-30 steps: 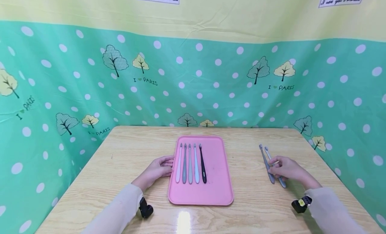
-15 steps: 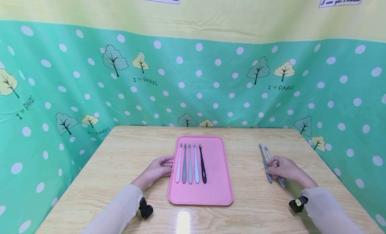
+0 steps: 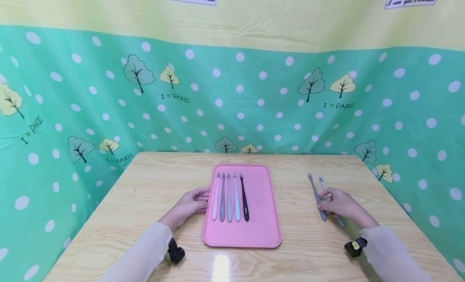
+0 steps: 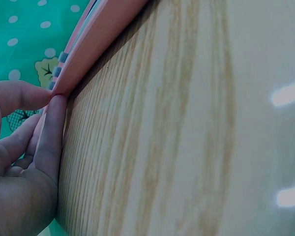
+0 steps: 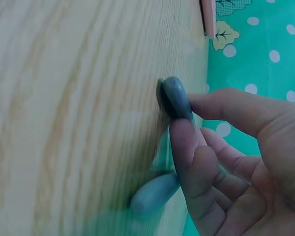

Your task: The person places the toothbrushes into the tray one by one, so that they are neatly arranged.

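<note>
My left hand point(image 3: 189, 205) pinches the left rim of a pink tray point(image 3: 241, 235). In the left wrist view, the thumb and a finger meet at the tray's edge point(image 4: 88, 54). Several toothbrushes lie side by side on the tray, heads to the back, a black toothbrush point(image 3: 244, 201) rightmost. Off to the right, my right hand point(image 3: 341, 203) pinches a grey toothbrush point(image 3: 314, 189) by its handle. The right wrist view shows its rounded handle end point(image 5: 176, 93) between thumb and finger. A paler blue-grey toothbrush point(image 3: 322, 183) lies behind that hand, its middle hidden.
The wooden table point(image 3: 167, 173) spreads around the tray, between it and the right-hand toothbrushes too. A green dotted curtain point(image 3: 239, 112) closes off the back and both sides. Black wrist cameras, such as the left one point(image 3: 176, 251), hang close over the table.
The right hand has shifted slightly left, and the grey toothbrush has moved left with it, away from the paler one. The left hand and tray have stayed put.
</note>
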`<state>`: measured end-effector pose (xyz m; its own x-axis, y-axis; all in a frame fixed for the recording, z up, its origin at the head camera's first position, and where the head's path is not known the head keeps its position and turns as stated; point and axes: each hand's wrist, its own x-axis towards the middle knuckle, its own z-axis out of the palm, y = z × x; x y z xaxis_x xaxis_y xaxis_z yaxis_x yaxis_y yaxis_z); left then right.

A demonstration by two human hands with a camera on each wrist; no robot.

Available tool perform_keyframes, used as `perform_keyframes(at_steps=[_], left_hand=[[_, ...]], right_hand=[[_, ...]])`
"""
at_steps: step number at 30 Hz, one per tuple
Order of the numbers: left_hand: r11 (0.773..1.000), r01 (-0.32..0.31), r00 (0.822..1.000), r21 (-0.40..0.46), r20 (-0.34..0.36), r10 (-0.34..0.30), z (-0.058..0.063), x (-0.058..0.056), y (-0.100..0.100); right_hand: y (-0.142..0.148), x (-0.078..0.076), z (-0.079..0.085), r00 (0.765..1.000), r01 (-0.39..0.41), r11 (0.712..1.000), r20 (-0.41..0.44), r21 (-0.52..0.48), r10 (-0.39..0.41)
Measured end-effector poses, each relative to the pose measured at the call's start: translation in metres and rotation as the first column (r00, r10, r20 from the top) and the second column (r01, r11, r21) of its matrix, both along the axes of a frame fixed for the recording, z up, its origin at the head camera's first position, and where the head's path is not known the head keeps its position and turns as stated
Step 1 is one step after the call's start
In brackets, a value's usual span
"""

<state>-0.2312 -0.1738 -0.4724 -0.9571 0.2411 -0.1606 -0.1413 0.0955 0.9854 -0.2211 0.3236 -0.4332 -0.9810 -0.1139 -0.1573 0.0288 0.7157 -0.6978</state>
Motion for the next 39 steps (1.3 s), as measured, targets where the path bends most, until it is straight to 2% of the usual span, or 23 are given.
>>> perform_keyframes(at_steps=[39], left_hand=[[1.0, -0.004, 1.0, -0.008, 0.001, 0.004, 0.0, 0.0, 0.0]], right_hand=[[-0.016, -0.002, -0.007, 1.0, 0.0, 1.0, 0.004, 0.019, 0.0]])
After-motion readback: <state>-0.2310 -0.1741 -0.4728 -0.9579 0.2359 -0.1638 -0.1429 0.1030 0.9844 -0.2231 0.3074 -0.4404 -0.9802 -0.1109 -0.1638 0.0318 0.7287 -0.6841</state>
